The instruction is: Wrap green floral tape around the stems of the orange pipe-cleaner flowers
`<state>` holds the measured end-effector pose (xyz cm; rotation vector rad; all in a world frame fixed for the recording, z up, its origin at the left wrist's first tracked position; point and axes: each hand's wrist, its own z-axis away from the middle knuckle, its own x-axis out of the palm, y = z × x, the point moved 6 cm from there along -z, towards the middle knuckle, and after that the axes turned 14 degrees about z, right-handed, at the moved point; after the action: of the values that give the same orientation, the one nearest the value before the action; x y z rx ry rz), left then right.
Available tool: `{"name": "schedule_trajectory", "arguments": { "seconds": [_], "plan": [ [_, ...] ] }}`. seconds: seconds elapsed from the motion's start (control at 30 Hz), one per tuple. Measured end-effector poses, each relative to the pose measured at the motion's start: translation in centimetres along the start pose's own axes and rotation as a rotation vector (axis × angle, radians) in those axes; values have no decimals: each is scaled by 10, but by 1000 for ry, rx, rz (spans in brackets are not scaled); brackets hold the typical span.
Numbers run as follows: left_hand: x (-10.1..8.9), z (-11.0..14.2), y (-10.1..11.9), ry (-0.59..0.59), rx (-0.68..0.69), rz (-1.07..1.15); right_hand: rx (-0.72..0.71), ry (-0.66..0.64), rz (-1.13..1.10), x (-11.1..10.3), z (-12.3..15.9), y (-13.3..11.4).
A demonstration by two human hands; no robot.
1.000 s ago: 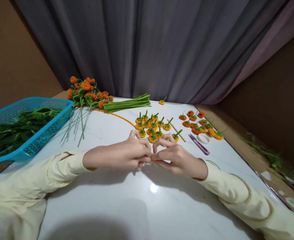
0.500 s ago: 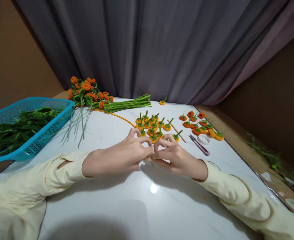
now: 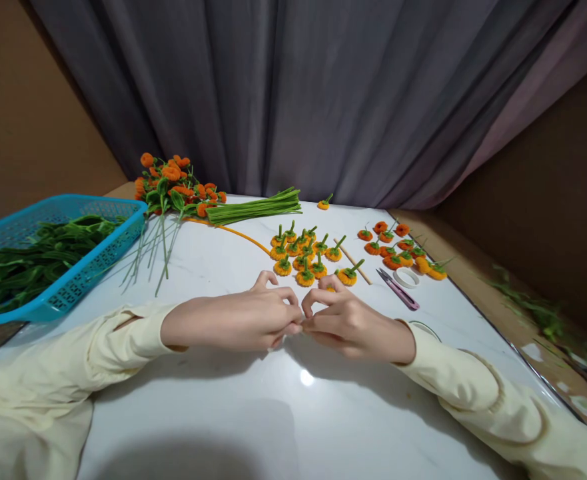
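My left hand (image 3: 246, 319) and my right hand (image 3: 346, 320) meet fingertip to fingertip above the white table (image 3: 213, 413). Both are closed in a pinch. Whatever lies between the fingertips is hidden or too small to name. Just beyond them sits a cluster of yellow fuzzy flower heads (image 3: 305, 277), each with a green stub standing up. One yellow flower head (image 3: 346, 277) lies close behind my right hand, and a bit of yellow shows at its fingers.
Left stands a blue basket (image 3: 88, 260) of green leaves. Behind are orange flowers (image 3: 172, 173) and a bundle of green stems (image 3: 256, 207). To the right lie scissors-like purple snips (image 3: 398, 289), a white tape ring (image 3: 406, 278), a thin stick (image 3: 353, 262) and orange flower heads (image 3: 392, 262).
Both hands have drawn slightly down towards me, still pinched together. More of the yellow flower head behind my right hand now shows.
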<state>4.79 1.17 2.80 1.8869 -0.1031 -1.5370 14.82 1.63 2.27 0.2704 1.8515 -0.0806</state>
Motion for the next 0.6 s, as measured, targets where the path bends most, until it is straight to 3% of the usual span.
{"name": "schedule_trajectory", "arguments": {
  "seconds": [0.17,0.33,0.47,0.6],
  "plan": [
    [0,-2,-4,4,-5,14,102,-84,-92,4,1,9],
    [-2,-9,-21,-133,-137,383,157,-109,-30,-1,-1,14],
    [5,-11,-40,-247,-251,905,255,-30,154,-30,13,28],
    [23,-13,-62,-200,-294,1293,438,20,283,-68,65,52]
  ]
}}
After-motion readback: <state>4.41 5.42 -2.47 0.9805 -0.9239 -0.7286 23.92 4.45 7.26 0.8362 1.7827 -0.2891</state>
